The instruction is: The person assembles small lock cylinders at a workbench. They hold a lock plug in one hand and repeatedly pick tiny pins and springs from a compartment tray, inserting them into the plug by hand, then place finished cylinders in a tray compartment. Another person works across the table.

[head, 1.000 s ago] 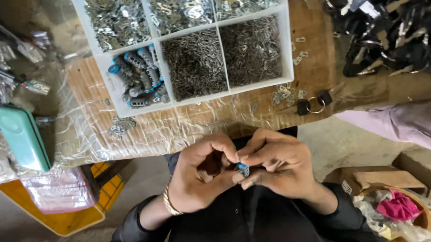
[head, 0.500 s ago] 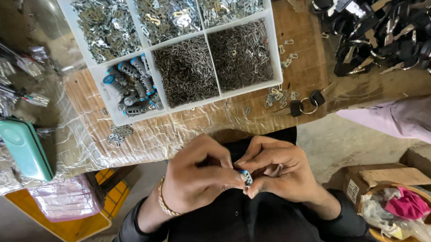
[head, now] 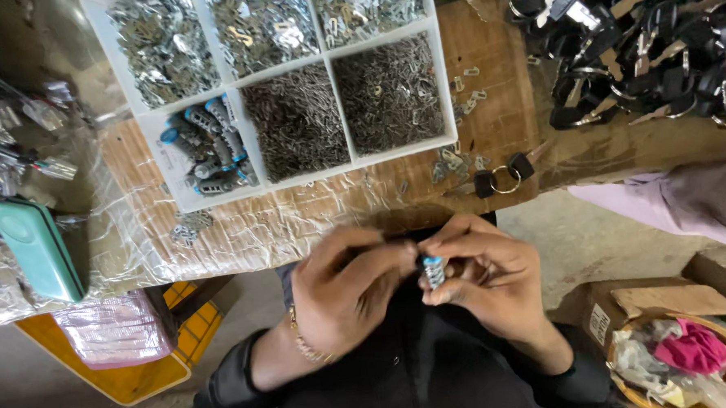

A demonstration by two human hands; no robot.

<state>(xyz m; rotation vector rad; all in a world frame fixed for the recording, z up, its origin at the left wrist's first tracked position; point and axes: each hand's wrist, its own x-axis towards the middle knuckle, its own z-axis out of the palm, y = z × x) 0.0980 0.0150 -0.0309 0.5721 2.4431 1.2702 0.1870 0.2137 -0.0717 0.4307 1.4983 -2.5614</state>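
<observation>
From nine o'clock we pass a teal case (head: 32, 249) and a pink packet (head: 115, 329), the white divided tray (head: 448, 86) at twelve near the table edge, then our left hand (head: 346, 290) and right hand (head: 485, 284) pinching a small blue-capped spring part (head: 433, 269) together at centre, a cardboard box (head: 669, 301) at four.

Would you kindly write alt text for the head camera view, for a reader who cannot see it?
Two bare hands, left hand and right hand, pinch a small blue-tipped metal part together above a dark-clothed lap. Beyond them, on a plastic-covered table, stands a white compartment tray of small metal pieces, with a pile of black key fobs to its right.
</observation>
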